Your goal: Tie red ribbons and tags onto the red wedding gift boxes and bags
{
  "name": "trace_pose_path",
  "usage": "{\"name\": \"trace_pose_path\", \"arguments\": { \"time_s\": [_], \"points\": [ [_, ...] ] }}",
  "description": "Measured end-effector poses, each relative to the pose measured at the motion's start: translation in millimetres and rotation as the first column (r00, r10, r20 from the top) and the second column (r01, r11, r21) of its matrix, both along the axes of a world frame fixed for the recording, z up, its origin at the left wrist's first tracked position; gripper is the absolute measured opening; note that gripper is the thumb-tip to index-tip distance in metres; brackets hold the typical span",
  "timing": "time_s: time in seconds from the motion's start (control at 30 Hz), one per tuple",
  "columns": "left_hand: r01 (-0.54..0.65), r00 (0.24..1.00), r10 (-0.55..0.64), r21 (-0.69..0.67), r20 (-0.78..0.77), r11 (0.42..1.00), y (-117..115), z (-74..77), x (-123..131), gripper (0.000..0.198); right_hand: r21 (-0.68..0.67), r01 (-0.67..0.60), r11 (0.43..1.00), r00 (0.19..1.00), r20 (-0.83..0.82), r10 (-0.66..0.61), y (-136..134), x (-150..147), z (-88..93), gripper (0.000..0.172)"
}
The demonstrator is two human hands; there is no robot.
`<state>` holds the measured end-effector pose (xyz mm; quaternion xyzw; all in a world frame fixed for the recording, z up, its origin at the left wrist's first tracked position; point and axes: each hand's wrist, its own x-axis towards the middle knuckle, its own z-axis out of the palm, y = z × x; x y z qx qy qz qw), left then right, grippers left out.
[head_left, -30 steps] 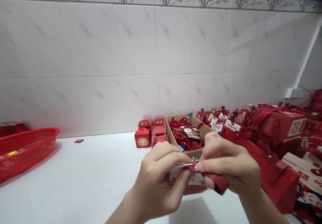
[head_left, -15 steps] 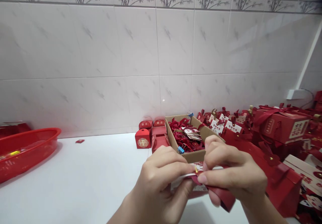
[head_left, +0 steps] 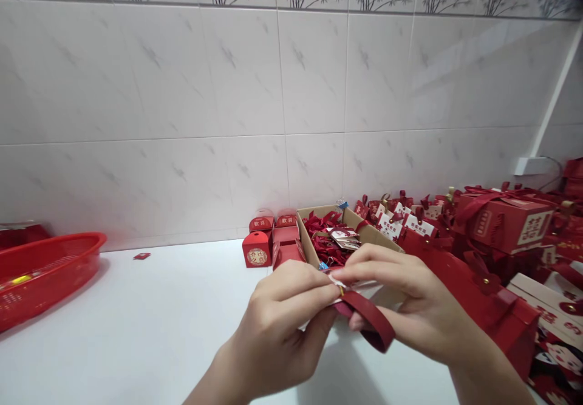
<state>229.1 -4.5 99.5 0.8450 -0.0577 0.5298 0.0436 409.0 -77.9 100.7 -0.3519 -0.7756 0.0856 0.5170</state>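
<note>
Close together above the white table, my two hands hold a small white-and-red gift box (head_left: 337, 280), mostly hidden behind the fingers. My left hand (head_left: 285, 326) is closed, pinching its near edge beside a small gold fastener (head_left: 342, 291). A wide dark red strap (head_left: 371, 319) loops out from the fastener towards me. Around the box's right side bends my right hand (head_left: 416, 305), its fingers over the top and its thumb under, against the strap. Just behind is a cardboard tray (head_left: 308, 242) filled with red ribbons and a stack of printed cards (head_left: 344, 238).
Left of the tray stand small red boxes (head_left: 256, 250). Many red and white gift boxes (head_left: 505, 223) crowd the right side. A red plastic basket (head_left: 54, 271) sits at the far left, near a small red tag (head_left: 141, 256). A tiled wall (head_left: 182, 89) closes off the back.
Both hands have shifted slightly left and up with the box. The right fingers have moved off the strap's end and reach over the box; more of the strap loop shows.
</note>
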Motion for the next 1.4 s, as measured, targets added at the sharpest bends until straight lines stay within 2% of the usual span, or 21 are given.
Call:
{"name": "trace_pose_path", "arguments": {
  "time_s": [0.07,0.23,0.4,0.5,0.67,0.8,0.9,0.97,1.03,1.13,1.4],
  "points": [
    [-0.026,1.0,0.026,0.016,0.008,1.0,-0.5,1.3,0.2,0.03,-0.02,-0.018,1.0,1.0,-0.021,0.018,-2.2,-3.6,1.1,0.035],
    [-0.091,0.996,0.09,0.043,0.012,0.995,-1.9,7.1,1.7,0.02,-0.031,-0.02,0.999,0.99,-0.141,0.015,-2.9,-11.0,1.5,0.033],
    [-0.119,0.992,0.119,0.004,0.03,0.993,-3.1,8.0,1.4,0.017,-0.024,-0.086,0.996,0.962,-0.261,0.077,4.3,-12.9,-2.2,0.026],
    [-0.138,0.99,0.138,-0.068,-0.001,0.988,-2.4,7.5,1.8,0.015,-0.025,-0.128,0.991,0.956,-0.268,0.117,10.2,-10.4,-4.1,0.025],
    [-0.12,0.993,0.115,-0.203,-0.035,0.972,3.7,7.8,1.7,0.011,-0.048,-0.181,0.982,0.969,-0.177,0.17,14.7,-1.9,-4.2,0.036],
    [-0.113,0.991,0.081,-0.34,-0.105,0.934,6.0,9.3,-0.1,0.009,-0.114,-0.233,0.966,0.967,-0.129,0.218,12.7,2.7,-2.2,0.036],
    [-0.139,0.981,0.062,-0.451,-0.182,0.881,5.6,8.7,0.1,0.01,-0.148,-0.177,0.973,0.98,-0.122,0.16,13.1,1.8,-1.2,0.032],
    [-0.154,0.975,0.05,-0.492,-0.218,0.857,5.3,7.9,1.1,0.011,-0.174,-0.104,0.979,0.986,-0.148,0.079,15.0,-0.3,-1.3,0.024],
    [-0.163,0.971,0.046,-0.505,-0.236,0.848,5.2,7.7,2.4,0.013,-0.218,-0.048,0.975,0.975,-0.224,-0.003,17.2,-2.7,-1.8,0.014],
    [-0.187,0.964,0.062,-0.491,-0.26,0.851,5.4,8.6,3.9,0.016,-0.268,-0.012,0.963,0.936,-0.342,-0.083,19.2,-5.2,-2.5,0.017],
    [-0.185,0.955,0.042,-0.48,-0.293,0.858,2.7,4.2,7.5,0.007,-0.294,-0.051,0.955,0.891,-0.446,-0.09,20.3,-8.0,-5.9,0.012]
  ]
}}
